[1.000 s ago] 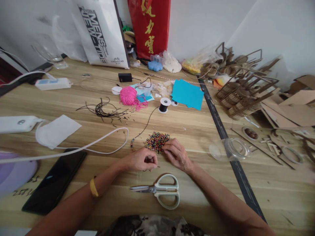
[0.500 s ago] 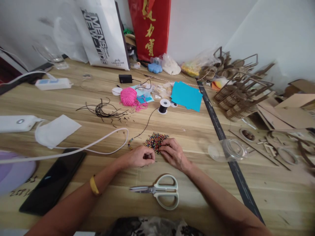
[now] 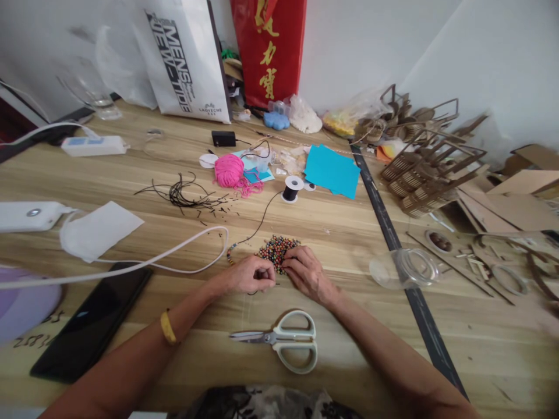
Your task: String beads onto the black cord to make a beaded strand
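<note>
A pile of small multicoloured beads (image 3: pixel 277 250) lies on the wooden table. At its lower left, my left hand (image 3: pixel 252 275) is closed in a pinch on a thin black cord (image 3: pixel 278 284), whose tip pokes out past the fingertips. That cord runs up to a black spool (image 3: pixel 292 188) with white ends, and a short row of threaded beads (image 3: pixel 230 253) hangs on it left of the hand. My right hand (image 3: pixel 308 272) rests at the pile's right edge, fingertips bent together among the beads; whether a bead is between them is hidden.
Scissors (image 3: pixel 283 339) with pale handles lie just below my hands. A white cable (image 3: pixel 174 250) loops at left over a black phone (image 3: pixel 91 320). Behind are cut black cords (image 3: pixel 183 195), pink yarn (image 3: pixel 229 170) and blue sheets (image 3: pixel 332 170). A clear plastic container (image 3: pixel 404 267) stands at right.
Both hands stay at almost the same place beside the bead pile. The view has shifted very slightly; nothing is visibly picked up or let go.
</note>
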A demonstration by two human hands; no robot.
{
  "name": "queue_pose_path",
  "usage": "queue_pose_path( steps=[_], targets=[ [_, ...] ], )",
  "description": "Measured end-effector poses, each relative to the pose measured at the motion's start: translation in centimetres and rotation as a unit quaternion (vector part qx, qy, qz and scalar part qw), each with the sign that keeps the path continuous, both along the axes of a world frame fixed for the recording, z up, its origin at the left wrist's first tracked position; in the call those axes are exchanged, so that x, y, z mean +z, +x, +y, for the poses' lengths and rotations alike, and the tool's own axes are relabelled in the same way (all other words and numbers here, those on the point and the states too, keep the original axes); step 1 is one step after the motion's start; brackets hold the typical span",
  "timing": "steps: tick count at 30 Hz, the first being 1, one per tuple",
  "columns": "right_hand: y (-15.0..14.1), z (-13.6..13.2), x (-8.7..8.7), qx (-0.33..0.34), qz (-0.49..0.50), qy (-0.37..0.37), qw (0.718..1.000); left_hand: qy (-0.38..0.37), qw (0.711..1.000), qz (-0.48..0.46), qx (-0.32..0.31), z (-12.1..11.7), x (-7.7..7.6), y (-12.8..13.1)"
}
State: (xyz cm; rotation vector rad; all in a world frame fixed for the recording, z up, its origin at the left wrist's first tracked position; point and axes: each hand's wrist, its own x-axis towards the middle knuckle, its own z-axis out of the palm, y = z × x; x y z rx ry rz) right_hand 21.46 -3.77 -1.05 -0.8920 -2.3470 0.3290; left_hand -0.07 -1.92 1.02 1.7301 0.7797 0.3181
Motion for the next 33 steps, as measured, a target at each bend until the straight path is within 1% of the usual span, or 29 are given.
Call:
queue_pose_path(
  steps=[6,13,19,22,28,31,33],
  targets=[
    [0.1,0.1,-0.2,0.0,0.018,-0.002,1.0,-0.036,0.998,-0.031,0.034,0.0,-0.6,0.2],
    [0.4,0.0,-0.4,0.013,0.069,0.007,0.998,-0.07,0.986,-0.097,0.116,-0.2,-1.2,0.6],
    [0.5,-0.1,-0.5,0.022,0.077,0.009,0.997,-0.096,0.979,-0.119,0.135,-0.3,-1.7,1.0],
    [0.5,-0.2,-0.4,0.024,0.079,0.008,0.997,-0.085,0.977,-0.121,0.151,-0.3,-1.4,0.9],
    [0.6,-0.2,0.0,0.016,0.09,0.006,0.996,-0.039,0.968,-0.104,0.226,0.3,-0.1,-0.2],
    [0.7,-0.4,0.1,0.029,0.094,0.018,0.995,-0.026,0.964,-0.088,0.249,0.8,-0.1,-0.7],
    [0.8,-0.6,0.2,0.051,0.072,0.03,0.996,-0.007,0.964,-0.064,0.258,1.0,-0.2,-0.9]
  ],
)
